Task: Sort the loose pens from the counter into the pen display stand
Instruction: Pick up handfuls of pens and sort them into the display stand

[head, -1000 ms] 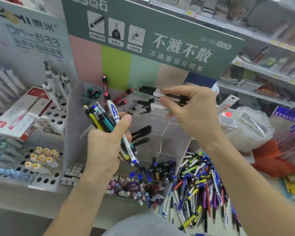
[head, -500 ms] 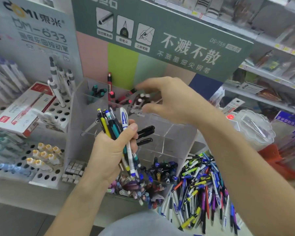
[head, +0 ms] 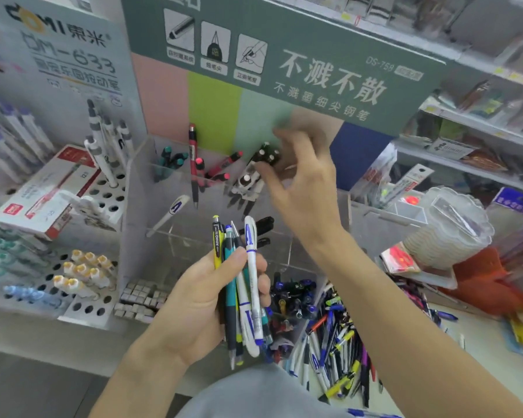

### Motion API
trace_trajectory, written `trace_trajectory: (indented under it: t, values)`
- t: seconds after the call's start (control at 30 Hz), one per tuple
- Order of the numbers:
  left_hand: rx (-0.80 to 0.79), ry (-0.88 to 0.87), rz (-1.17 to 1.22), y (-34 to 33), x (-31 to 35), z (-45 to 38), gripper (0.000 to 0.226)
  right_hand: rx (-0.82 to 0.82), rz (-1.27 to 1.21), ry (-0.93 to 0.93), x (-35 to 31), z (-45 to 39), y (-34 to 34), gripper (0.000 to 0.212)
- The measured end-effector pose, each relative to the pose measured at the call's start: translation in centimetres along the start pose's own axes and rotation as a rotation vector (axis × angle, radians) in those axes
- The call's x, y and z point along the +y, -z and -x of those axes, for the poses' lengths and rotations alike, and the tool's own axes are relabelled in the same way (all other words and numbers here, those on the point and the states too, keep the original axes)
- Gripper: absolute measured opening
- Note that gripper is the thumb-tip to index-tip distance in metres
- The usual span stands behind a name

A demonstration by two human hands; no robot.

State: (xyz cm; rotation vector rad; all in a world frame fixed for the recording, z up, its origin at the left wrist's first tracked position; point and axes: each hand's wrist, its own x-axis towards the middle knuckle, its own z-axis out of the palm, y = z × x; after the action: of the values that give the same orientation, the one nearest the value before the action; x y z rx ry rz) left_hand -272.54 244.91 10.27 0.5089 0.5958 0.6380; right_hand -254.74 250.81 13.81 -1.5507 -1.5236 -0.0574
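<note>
Clear pen display stand [head: 151, 188] at 10–12 o'clock, compartments holding teal, red and black pens. Left hand [head: 206, 300] at centre, fingers and thumb curled round a bundle of pens [head: 245, 285], tips pointing down. Right hand [head: 302, 182] at 1 o'clock over the black pens [head: 254, 176] in the stand, fingers spread and loose, blurred, gripping nothing visible. Loose pile of pens [head: 335, 342] on counter at 5 o'clock.

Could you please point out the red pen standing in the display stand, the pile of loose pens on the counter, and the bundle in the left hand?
red pen [head: 192, 152], head view, upper barrel.
pile of loose pens [head: 338, 342], head view, middle.
bundle [head: 249, 285], head view, white pen's barrel.
</note>
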Motion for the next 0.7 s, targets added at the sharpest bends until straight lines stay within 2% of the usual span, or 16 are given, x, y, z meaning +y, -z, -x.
trace_trajectory:
  t: [0.07, 0.13, 0.17, 0.27, 0.33, 0.47, 0.57, 0.7]
  values:
    - [-0.033, 0.039, 0.063, 0.2, -0.3, 0.3, 0.034, 0.056, -0.072, 0.003, -1.3, 1.2, 0.9, 0.026]
    - [-0.075, 0.077, 0.102, 0.5, -0.8, 0.7, 0.038, 0.005, -0.133, 0.013, -2.2, 3.7, 2.6, 0.012]
    - [-0.087, 0.087, 0.113, 0.5, -1.2, 0.8, 0.04, -0.102, -0.187, -0.041, -2.6, 5.0, 3.5, 0.012]
    - [-0.05, 0.103, 0.095, -0.2, -2.6, 1.3, 0.045, -0.527, -0.248, -0.306, -2.3, 9.0, 5.8, 0.038]
    - [-0.063, 0.138, 0.043, -0.8, -3.6, 1.5, 0.043, -0.633, -0.302, -0.431, -1.0, 11.2, 6.7, 0.046]
    - [-0.085, 0.261, -0.013, -1.5, -5.1, 1.5, 0.044, -0.654, -0.361, -0.601, 1.0, 13.7, 8.8, 0.056]
    - [-0.083, 0.283, -0.095, -2.1, -6.2, 1.3, 0.041, -0.626, -0.274, -0.589, 1.4, 14.7, 10.2, 0.055]
    - [-0.117, 0.305, -0.162, -2.7, -7.2, 1.1, 0.039, -0.609, -0.246, -0.602, 1.6, 15.2, 11.2, 0.043]
